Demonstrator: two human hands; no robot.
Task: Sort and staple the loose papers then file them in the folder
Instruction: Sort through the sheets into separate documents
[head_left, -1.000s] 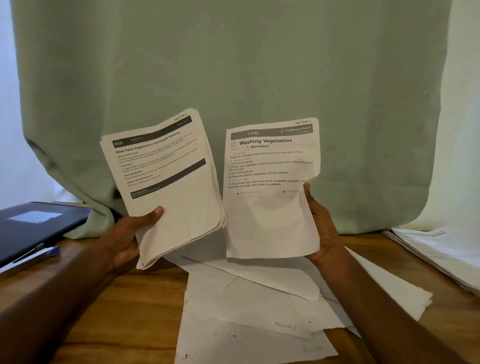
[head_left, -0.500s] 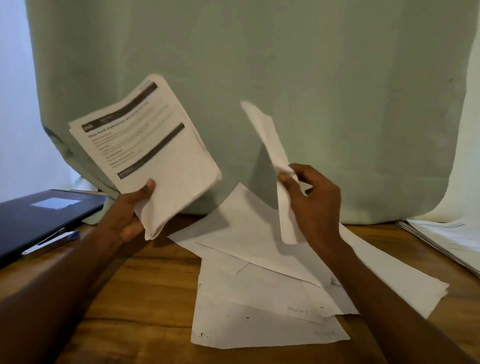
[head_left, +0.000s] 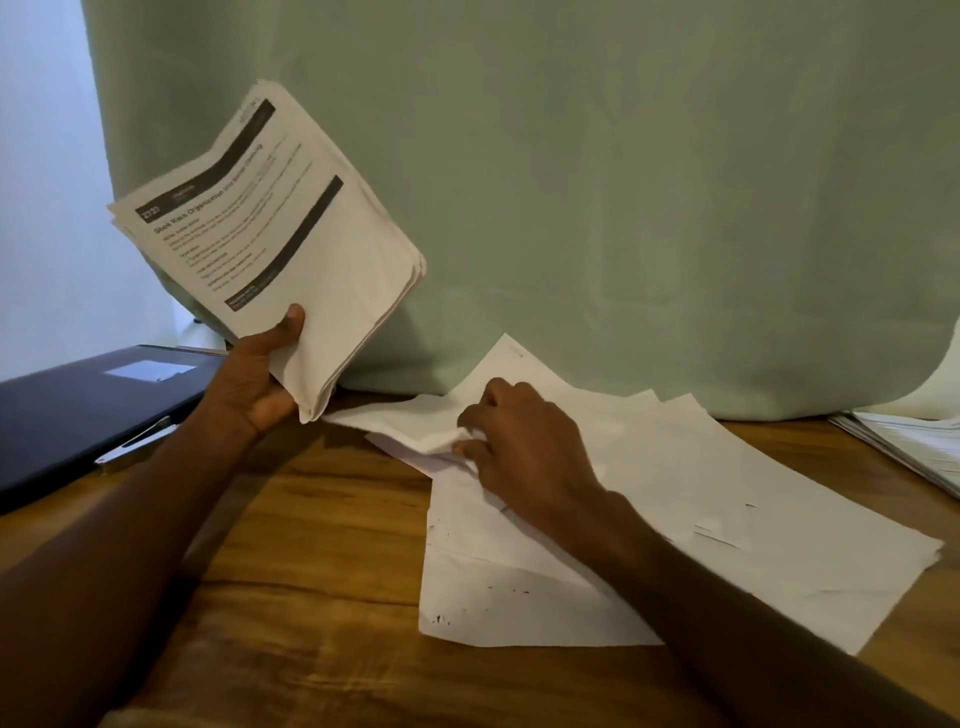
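My left hand (head_left: 254, 382) grips a stack of printed papers (head_left: 280, 234) by its lower corner and holds it tilted up above the table's left side. My right hand (head_left: 519, 441) is down on the pile of loose sheets (head_left: 727, 519) lying face down on the wooden table (head_left: 311, 545). Its fingers pinch the crumpled edge of a single sheet (head_left: 415, 426) on top of that pile. A dark folder (head_left: 78, 410) with a white label lies closed at the left edge.
A green curtain (head_left: 623, 208) hangs right behind the table. Another stack of papers (head_left: 914, 441) lies at the far right edge. A metal clip or pen (head_left: 137, 441) rests on the folder's near edge.
The right hand has swung its single sheet down from the air onto the loose pile, face down. The left hand's stack has stayed raised and shifted slightly.
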